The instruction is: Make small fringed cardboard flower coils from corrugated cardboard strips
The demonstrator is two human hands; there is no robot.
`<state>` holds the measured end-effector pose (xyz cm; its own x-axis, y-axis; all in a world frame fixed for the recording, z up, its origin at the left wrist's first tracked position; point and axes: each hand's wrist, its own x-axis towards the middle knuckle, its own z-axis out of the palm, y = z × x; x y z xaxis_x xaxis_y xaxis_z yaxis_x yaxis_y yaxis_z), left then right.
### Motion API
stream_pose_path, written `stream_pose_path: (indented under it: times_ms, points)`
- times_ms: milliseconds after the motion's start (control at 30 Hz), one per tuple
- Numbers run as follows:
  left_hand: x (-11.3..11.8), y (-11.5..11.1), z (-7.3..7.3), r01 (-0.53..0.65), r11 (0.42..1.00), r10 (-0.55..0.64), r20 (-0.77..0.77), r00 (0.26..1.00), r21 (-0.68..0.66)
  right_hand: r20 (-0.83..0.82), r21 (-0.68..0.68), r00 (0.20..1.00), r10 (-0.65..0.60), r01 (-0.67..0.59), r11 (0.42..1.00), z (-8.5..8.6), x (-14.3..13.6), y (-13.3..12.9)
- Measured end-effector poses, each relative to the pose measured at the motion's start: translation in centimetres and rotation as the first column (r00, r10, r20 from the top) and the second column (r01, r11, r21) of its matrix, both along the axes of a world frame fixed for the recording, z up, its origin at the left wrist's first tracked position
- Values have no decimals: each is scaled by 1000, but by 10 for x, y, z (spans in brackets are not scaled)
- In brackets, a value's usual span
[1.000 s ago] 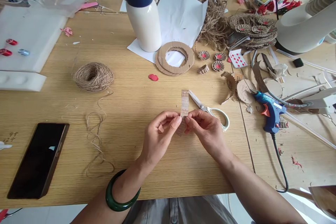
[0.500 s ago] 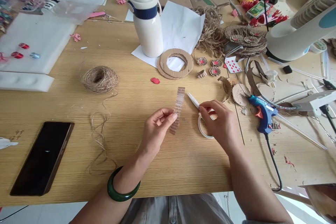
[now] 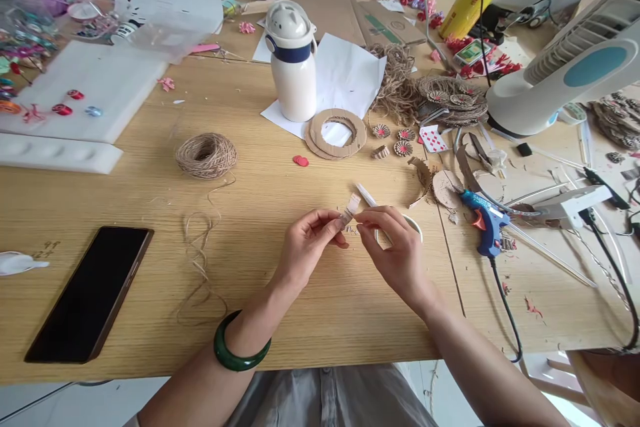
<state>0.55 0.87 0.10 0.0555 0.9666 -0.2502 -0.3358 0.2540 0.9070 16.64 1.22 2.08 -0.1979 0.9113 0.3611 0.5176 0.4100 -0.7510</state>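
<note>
The scissors (image 3: pixel 367 194) lie on the wood-grained table (image 3: pixel 260 293), blades pointing away from the person, handles partly under the right hand (image 3: pixel 395 247). Just left of them, the left hand (image 3: pixel 313 243) pinches a short strip (image 3: pixel 353 203) of thin, ridged brown cardboard between thumb and fingers. The right hand's thumb and forefinger are brought together at the strip's edge; whether they grip it, I cannot tell. A smooth, glossy dark green bangle (image 3: pixel 240 347) circles the left wrist.

Beyond the scissors are two flat, overlapping cardboard rings (image 3: pixel 320 147), small red discs (image 3: pixel 301 161) and round pleated rosettes (image 3: pixel 403 148) with red centres. Farther beyond, a smooth white bottle (image 3: pixel 295 83) with a navy band stands upright on a creased white sheet (image 3: pixel 345 67), its lid closed; its contents cannot be seen. Left of the scissors sits a coil of rough, hairy twine (image 3: pixel 207 156), a loose tail curling toward the person. Right of them are a curved piece of torn cardboard (image 3: pixel 423 180) and a blue plastic glue gun (image 3: pixel 487 223) with an orange trigger.
</note>
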Motion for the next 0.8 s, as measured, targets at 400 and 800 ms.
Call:
stream_pose_path:
  times_ms: [400,800]
  points:
    - [-1,-1,2,34,998,-27,-121,992,54,32,30,999,-38,37,999,-8,-12,2]
    - [-1,-3,1,73,996,-63,-183,981,46,-16,-58,997,-72,71,996,-11,-10,5]
